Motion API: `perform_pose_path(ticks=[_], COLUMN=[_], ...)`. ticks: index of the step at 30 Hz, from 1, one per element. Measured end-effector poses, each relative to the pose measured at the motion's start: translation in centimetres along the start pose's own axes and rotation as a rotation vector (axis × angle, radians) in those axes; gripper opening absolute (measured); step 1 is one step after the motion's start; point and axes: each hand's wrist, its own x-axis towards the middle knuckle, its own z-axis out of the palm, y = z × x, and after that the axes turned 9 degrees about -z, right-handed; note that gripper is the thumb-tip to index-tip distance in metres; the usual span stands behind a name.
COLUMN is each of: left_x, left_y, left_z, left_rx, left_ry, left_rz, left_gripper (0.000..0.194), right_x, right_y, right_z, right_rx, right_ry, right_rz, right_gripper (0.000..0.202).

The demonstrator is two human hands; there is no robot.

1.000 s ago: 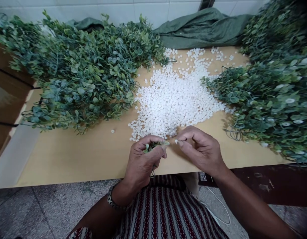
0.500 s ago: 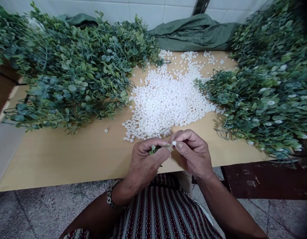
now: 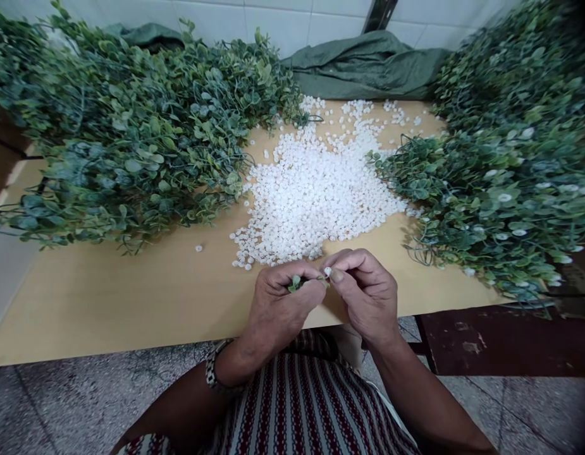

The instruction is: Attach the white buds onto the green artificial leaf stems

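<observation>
Now both hands sit low centre of the frame, just past the near edge of the table (image 3: 131, 303): left hand (image 3: 280, 306) curled closed around a small green sprig (image 3: 296, 282), leaf tips poking out between thumb and fingers; right hand (image 3: 365, 294) pinched shut, thumb and forefinger on a tiny white bead (image 3: 327, 272) pressed right at the sprig tip. A second ago the hands were apart with a clear gap between bead and sprig, half a second ago they had met, now they touch and the fingers look tighter. View has drifted too, hands and table sit a bit further left than before. White bead pile (image 3: 315, 196) spreads mid-frame just beyond the hands, leafy heap (image 3: 131, 139) upper left, another leafy heap (image 3: 505, 164) on the right, green cloth (image 3: 368, 66) at top centre against the wall, bracelet (image 3: 211, 373) on the left wrist
</observation>
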Motion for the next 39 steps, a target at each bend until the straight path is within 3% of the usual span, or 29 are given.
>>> perform_pose_path(ticks=[9,22,39], left_x=[0.1,0.0,-0.5], left_y=[-0.3,-0.5,-0.1], left_z=[-0.1,0.3,0.9], left_rx=[-0.010,0.007,0.086], left_ry=[-0.011,0.012,0.043], left_rz=[-0.031,-0.006,-0.040], left_gripper=[0.016,0.020,0.019], right_x=[-0.1,-0.9,-1.6], right_y=[0.1,0.6,1.1], right_z=[0.1,0.3,0.3], right_rx=[-0.182,-0.356,-0.460], right_ry=[-0.026,0.024,0.075], right_rz=[-0.208,-0.383,-0.486], right_gripper=[0.016,0.020,0.021])
